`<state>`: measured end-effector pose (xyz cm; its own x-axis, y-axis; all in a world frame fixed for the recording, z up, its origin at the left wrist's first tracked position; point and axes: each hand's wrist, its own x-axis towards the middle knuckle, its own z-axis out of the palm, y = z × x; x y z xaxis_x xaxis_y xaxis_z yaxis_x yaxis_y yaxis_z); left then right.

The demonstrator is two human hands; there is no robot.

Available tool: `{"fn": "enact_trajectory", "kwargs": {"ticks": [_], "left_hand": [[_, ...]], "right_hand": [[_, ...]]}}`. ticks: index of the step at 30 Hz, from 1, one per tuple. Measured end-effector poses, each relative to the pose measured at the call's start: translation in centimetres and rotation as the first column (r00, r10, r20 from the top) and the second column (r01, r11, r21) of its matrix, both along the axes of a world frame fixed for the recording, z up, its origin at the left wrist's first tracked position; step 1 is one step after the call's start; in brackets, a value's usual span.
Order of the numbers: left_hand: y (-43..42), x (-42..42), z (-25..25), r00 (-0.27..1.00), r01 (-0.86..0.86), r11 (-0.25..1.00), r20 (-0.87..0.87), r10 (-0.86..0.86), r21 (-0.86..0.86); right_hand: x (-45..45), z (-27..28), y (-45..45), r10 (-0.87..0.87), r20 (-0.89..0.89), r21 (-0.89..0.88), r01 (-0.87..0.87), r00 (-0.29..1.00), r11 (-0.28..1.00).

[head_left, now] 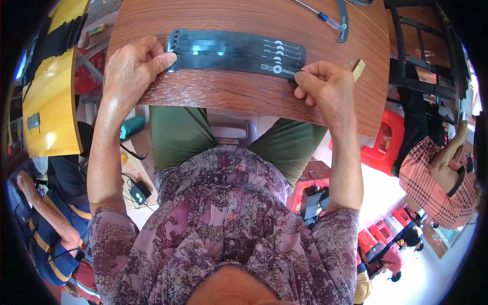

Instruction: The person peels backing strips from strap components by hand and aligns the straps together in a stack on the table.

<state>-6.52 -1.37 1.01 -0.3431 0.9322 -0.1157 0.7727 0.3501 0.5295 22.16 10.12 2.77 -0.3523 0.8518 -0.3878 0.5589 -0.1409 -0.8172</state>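
Several black Wrap-It storage straps (229, 52) lie overlapped in a fanned stack along the near part of the wooden table, white lettering at their right ends. At the left end, where a row of small holes shows, my left hand (133, 63) pinches the stack between thumb and fingers. My right hand (328, 89) is closed at the lower right corner, thumb and fingers on the end of the nearest strap. The straps stretch almost straight between both hands.
On the brown table (229, 91) lie a screwdriver (329, 21), another black strap (343, 25) and a small yellowish piece (359, 70). A red stool (387, 147) stands to the right. A yellow table (48, 117) is at the left. Other people sit on both sides.
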Motion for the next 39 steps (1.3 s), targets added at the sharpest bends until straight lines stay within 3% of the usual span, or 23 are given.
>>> {"fn": "enact_trajectory", "kwargs": {"ticks": [24, 32, 39], "left_hand": [[0.3, 0.5, 0.3, 0.999, -0.043, 0.999, 0.018, 0.043, -0.025], [0.2, 0.2, -0.2, 1.0, -0.01, 1.0, -0.003, 0.01, 0.003], [0.0, 0.4, -0.2, 0.999, 0.009, 0.999, -0.032, -0.008, 0.04]], "right_hand": [[0.2, -0.9, 0.7, -0.008, 0.07, 0.093, 0.002, 0.997, 0.996], [-0.3, -0.1, 0.9, 0.017, 0.222, 0.123, -0.045, 0.975, 0.991], [0.1, -0.1, 1.0, 0.035, 0.196, 0.126, -0.061, 0.98, 0.99]]}}
